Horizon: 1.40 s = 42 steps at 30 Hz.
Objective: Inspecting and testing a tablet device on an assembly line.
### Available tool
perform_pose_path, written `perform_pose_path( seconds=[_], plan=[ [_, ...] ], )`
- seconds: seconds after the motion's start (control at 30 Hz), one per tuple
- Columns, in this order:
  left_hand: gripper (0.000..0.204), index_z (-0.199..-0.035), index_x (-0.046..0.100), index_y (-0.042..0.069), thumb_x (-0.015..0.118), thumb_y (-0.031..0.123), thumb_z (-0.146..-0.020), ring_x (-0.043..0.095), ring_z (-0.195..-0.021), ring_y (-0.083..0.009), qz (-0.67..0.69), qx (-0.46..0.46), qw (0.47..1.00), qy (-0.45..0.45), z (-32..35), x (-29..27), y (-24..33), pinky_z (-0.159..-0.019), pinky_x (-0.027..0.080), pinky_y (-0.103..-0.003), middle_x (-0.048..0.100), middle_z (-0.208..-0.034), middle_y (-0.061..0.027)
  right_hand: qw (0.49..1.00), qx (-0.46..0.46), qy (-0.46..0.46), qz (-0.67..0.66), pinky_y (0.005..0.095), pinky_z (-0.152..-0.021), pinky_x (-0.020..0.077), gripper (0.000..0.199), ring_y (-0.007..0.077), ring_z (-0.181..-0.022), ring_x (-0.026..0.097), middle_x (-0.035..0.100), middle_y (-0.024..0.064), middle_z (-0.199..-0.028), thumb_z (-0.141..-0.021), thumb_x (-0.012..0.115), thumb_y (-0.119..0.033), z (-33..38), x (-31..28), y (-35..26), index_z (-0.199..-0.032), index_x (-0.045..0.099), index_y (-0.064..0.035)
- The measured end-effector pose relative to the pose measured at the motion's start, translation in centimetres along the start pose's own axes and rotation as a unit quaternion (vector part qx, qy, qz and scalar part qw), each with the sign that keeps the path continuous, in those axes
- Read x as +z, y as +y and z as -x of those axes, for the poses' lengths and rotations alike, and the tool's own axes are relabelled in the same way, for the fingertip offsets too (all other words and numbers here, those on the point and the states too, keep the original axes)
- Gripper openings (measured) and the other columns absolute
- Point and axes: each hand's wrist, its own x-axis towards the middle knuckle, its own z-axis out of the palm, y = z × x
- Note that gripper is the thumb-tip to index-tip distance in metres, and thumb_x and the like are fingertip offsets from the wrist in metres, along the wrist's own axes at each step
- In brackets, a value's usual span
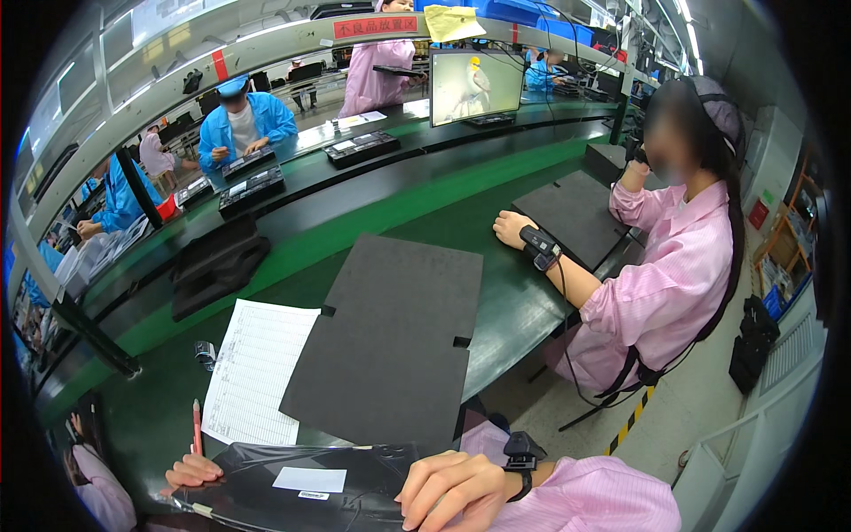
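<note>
A flat black panel (266,483), glossy and wrapped in clear film, spans the space between my hands at the near edge of the bench. White labels are stuck to its upper face. My left hand (192,472) grips its left end, fingers closed over the edge. At the right end, my right hand (456,490) wraps round the panel with its fingers bent on top; the thumb is hidden. Just beyond my left hand is a red pen (197,427), beside a printed form (261,372). A large dark grey foam sheet (386,328) lies beyond the panel.
On the right a co-worker in pink sits beside another dark foam sheet (572,217). A small wrist device (205,355) lies left of the form. Farther off, a black tray (222,266), black units (362,149) and a monitor (476,86) line the conveyor. A metal rail crosses above.
</note>
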Motion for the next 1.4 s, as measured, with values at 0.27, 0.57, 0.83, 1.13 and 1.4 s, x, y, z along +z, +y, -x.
perform_pose_path(
  seconds=[0.27, 0.57, 0.83, 1.13, 1.4],
  plan=[
    [0.052, -0.075, 0.036, 0.004, 0.021, 0.042, -0.107, 0.045, -0.035, -0.0220, 0.080, -0.008, 0.997, -0.004, -1.0, 1.3, -3.9, -0.036, 0.047, -0.029, 0.044, -0.049, -0.0128, 0.959, 0.272, -0.040, -0.069, 0.0325, -0.069, 0.0528, 0.007, 0.0230, -0.078, 0.067, 0.069, 0.0135, -0.087, -0.087, 0.070, 0.002, -1.9, -0.9, -0.2, -0.091, 0.065, 0.0035],
    [0.041, -0.078, 0.035, 0.003, 0.021, 0.026, -0.108, 0.047, -0.035, -0.0278, 0.157, 0.013, 0.987, -0.005, -4.1, -0.1, 6.4, -0.038, 0.052, -0.037, 0.046, -0.050, -0.0160, 0.942, 0.331, 0.047, 0.027, 0.0191, -0.041, 0.0363, 0.006, 0.0027, -0.048, 0.050, 0.059, 0.0019, -0.066, -0.097, 0.058, -0.005, -5.4, 0.8, 4.0, -0.099, 0.054, -0.0005],
    [0.064, -0.053, 0.040, 0.010, 0.022, 0.040, -0.108, 0.031, -0.027, -0.0144, 0.025, -0.117, 0.988, 0.099, -3.0, 5.8, 4.4, -0.030, 0.029, -0.023, 0.036, -0.039, -0.0051, 0.938, 0.317, 0.084, 0.112, 0.0199, -0.036, 0.0285, 0.009, 0.0024, -0.043, 0.041, 0.051, -0.0003, -0.058, -0.099, 0.056, -0.009, -5.5, 0.9, 9.0, -0.094, 0.053, -0.0016],
    [0.066, -0.051, 0.037, 0.010, 0.022, 0.040, -0.107, 0.030, -0.027, -0.0125, 0.033, -0.155, 0.983, 0.089, -2.6, 7.3, 4.1, -0.029, 0.029, -0.021, 0.034, -0.038, -0.0051, 0.896, 0.377, 0.111, 0.207, 0.0234, -0.035, 0.0299, 0.019, 0.0048, -0.041, 0.040, 0.049, -0.0003, -0.057, -0.101, 0.054, -0.018, -4.4, 0.3, 11.4, -0.090, 0.050, -0.0027],
    [0.065, -0.051, 0.036, 0.011, 0.026, 0.043, -0.106, 0.031, -0.028, -0.0103, -0.051, -0.170, 0.977, 0.121, -2.8, 9.3, 5.7, -0.029, 0.024, -0.021, 0.034, -0.038, -0.0037, 0.888, 0.384, 0.113, 0.226, 0.0235, -0.035, 0.0301, 0.020, 0.0048, -0.041, 0.040, 0.048, -0.0002, -0.057, -0.101, 0.054, -0.018, -4.6, 0.5, 10.8, -0.089, 0.048, -0.0034]
  ],
)
